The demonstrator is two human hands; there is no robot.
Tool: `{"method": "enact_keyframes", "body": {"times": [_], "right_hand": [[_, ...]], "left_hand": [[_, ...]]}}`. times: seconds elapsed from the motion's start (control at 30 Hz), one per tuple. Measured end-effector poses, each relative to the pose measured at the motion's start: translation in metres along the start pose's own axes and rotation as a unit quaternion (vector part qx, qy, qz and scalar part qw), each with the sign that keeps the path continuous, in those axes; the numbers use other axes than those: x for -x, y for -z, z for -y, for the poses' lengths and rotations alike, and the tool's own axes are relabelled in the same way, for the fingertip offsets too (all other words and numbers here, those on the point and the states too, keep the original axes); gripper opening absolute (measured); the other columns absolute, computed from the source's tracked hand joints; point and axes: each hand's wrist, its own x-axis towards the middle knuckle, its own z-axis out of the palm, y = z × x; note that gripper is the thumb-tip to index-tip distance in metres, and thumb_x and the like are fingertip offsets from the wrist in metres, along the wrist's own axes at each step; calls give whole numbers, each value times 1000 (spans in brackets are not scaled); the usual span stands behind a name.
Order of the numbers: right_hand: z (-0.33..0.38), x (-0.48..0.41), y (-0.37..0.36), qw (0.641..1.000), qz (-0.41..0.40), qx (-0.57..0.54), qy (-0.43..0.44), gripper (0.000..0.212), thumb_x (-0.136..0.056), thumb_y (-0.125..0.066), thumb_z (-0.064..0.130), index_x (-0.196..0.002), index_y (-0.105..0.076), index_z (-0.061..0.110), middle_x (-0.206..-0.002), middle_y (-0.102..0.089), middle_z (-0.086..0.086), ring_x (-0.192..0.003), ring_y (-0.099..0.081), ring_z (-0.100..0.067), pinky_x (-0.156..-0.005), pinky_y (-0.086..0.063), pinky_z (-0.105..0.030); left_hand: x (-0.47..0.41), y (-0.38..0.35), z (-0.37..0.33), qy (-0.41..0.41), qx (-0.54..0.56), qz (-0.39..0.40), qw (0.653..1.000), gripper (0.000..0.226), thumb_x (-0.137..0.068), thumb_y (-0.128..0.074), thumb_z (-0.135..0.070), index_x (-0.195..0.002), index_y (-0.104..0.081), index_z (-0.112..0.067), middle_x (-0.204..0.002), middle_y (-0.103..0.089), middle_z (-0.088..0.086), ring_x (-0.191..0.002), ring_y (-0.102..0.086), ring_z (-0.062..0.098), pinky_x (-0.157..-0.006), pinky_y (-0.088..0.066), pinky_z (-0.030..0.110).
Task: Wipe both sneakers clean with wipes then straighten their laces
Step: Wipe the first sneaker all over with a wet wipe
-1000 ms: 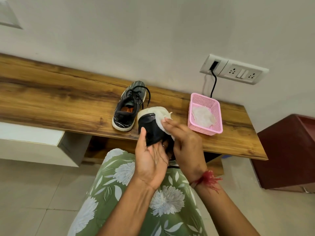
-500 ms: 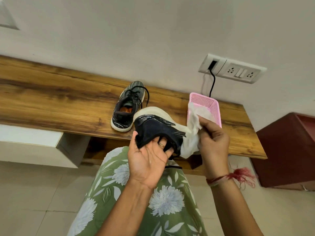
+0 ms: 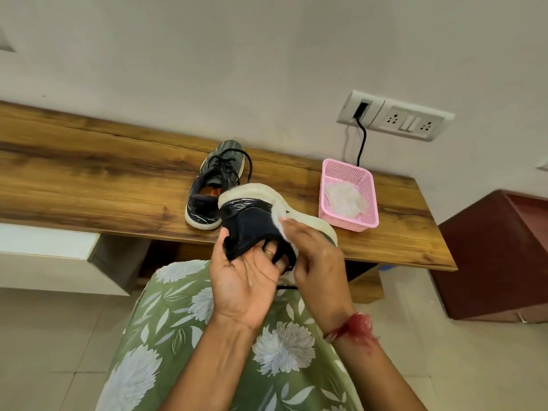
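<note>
My left hand (image 3: 246,280) holds a dark sneaker (image 3: 252,221) with a white sole up in front of me, fingers hooked into its opening, sole turned upward. My right hand (image 3: 317,256) presses a white wipe (image 3: 280,225) against the sneaker's side near the sole. The second sneaker (image 3: 215,185), grey and black with black laces, stands upright on the wooden shelf (image 3: 89,185) just behind the held one.
A pink mesh basket (image 3: 350,221) with used wipes (image 3: 344,200) sits on the shelf to the right. A wall socket panel (image 3: 397,120) with a black cable is above it. A dark red cabinet (image 3: 498,256) stands at the right.
My right hand, which had pulled the wipe out to the right, came back onto the sneaker's side. The sneaker was turned in my left hand. The basket's wipes are uncovered again.
</note>
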Motion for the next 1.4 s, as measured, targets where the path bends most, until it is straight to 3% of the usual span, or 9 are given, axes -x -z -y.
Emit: {"method": "enact_keyframes", "body": {"times": [0.07, 0.23, 0.43, 0.63, 0.8, 0.97, 1.1, 1.3, 1.4], "right_hand": [[-1, 0, 1, 999, -31, 2, -12, 56, -65, -43, -11, -114, -66, 7, -118, -64, -4, -111, -57, -11, -95, -43, -31], [18, 3, 2, 996, 16, 5, 90, 40, -82, -41, 11, -112, -67, 7, -118, -64, -4, -114, -53, -8, -103, -37, -17], [0, -18, 19, 993, -16, -94, -69, 52, -72, -46, -18, -99, -72, 17, -95, -69, 12, -93, -62, 1, -86, -47, -15], [1, -35, 59, 887, -103, -372, -253, 32, -88, -47, -9, -88, -69, 15, -87, -71, 3, -84, -65, -17, -70, -55, -29], [4, -23, 36, 975, -65, -131, -167, 31, -83, -46, 6, -95, -69, 23, -92, -68, 9, -90, -60, -7, -83, -49, -32], [28, 7, -1, 995, 39, 38, -87, 54, -87, -33, 38, -129, -55, 11, -131, -54, -3, -123, -47, -15, -105, -37, -31], [28, 10, -8, 997, -31, 71, 9, 44, -87, -40, 23, -122, -60, 6, -124, -60, -10, -115, -57, -23, -96, -47, -35], [18, 9, -6, 961, -11, 151, 230, 28, -79, -69, 4, -107, -68, 1, -111, -66, -12, -107, -61, -23, -96, -47, -31], [31, 14, 5, 979, 22, -3, 205, 26, -84, -55, 2, -105, -68, 5, -110, -67, -6, -104, -61, -16, -90, -49, -28]], "left_hand": [[1, 0, 2, 7, -3, -9, 1000, 55, -97, -30, -44, -133, -54, -10, -127, -62, 16, -122, -56, 28, -102, -43, 46], [5, -1, 2, 4, 33, -5, 999, 51, -99, -33, -38, -108, -70, -4, -106, -72, 12, -96, -70, 20, -83, -57, 32], [2, 1, 4, 51, 6, 21, 998, 58, -94, -32, -45, -138, -49, -13, -135, -57, 15, -126, -52, 31, -107, -32, 55], [-2, 7, 2, 66, 23, 61, 996, 59, -97, -26, -48, -142, -43, -14, -139, -53, 14, -128, -49, 34, -106, -31, 63], [1, 2, 5, 63, 29, 34, 997, 57, -96, -29, -47, -137, -50, -13, -134, -57, 15, -124, -54, 32, -107, -33, 57], [4, 3, 2, 21, 49, -22, 998, 48, -97, -37, -34, -101, -71, -1, -96, -73, 15, -82, -73, 21, -69, -60, 32], [1, 5, -1, 5, 45, -28, 999, 47, -96, -37, -34, -124, -59, -3, -113, -69, 13, -101, -68, 21, -89, -52, 31], [4, 9, -1, 32, 59, -30, 997, 49, -95, -40, -39, -92, -73, -2, -89, -72, 11, -81, -72, 19, -88, -51, 33], [1, 8, -2, 54, 81, -30, 995, 52, -97, -37, -39, -86, -71, 0, -77, -70, 11, -71, -70, 18, -76, -59, 30]]}}
